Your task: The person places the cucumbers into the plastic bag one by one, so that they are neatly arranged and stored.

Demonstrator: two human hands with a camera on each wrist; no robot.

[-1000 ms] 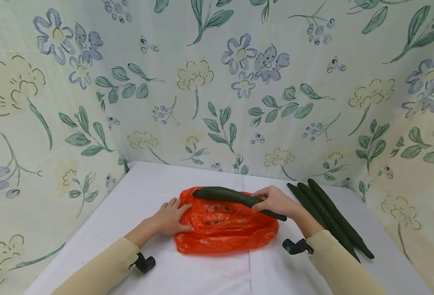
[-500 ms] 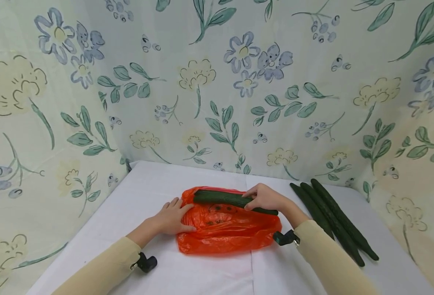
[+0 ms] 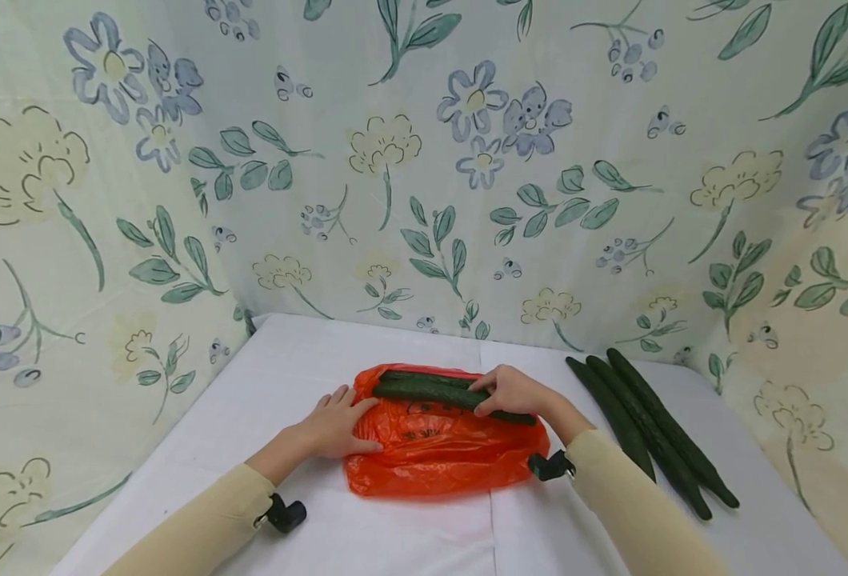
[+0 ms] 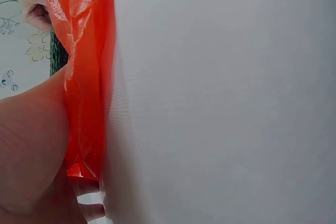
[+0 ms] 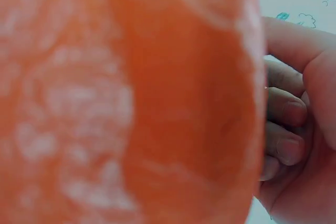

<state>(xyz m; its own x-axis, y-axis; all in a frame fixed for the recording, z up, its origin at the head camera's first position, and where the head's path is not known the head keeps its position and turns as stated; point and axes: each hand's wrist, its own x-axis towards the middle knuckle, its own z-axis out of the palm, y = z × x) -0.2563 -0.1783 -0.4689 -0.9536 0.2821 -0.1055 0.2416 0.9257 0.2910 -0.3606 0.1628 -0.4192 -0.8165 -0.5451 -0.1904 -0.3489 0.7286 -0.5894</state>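
An orange-red plastic bag (image 3: 438, 460) lies crosswise on the table. Along its far part lie two dark green cucumbers side by side: a front cucumber (image 3: 424, 391) and a rear cucumber (image 3: 434, 378), partly hidden behind it. My right hand (image 3: 518, 394) grips the front cucumber near its right end, thumb on the near side. In the right wrist view the bag (image 5: 157, 103) covers most of the picture and hides what the curled fingers (image 5: 286, 111) hold. My left hand (image 3: 336, 424) rests on the bag's left end with fingers spread.
Three more cucumbers (image 3: 647, 432) lie together, slanting, on the right of the white-covered table (image 3: 309, 344). A flower-printed cloth (image 3: 395, 160) hangs behind and along both sides.
My right hand has moved left and lowered the front cucumber onto the bag; a second cucumber now shows behind it. The left hand stays in place on the bag.
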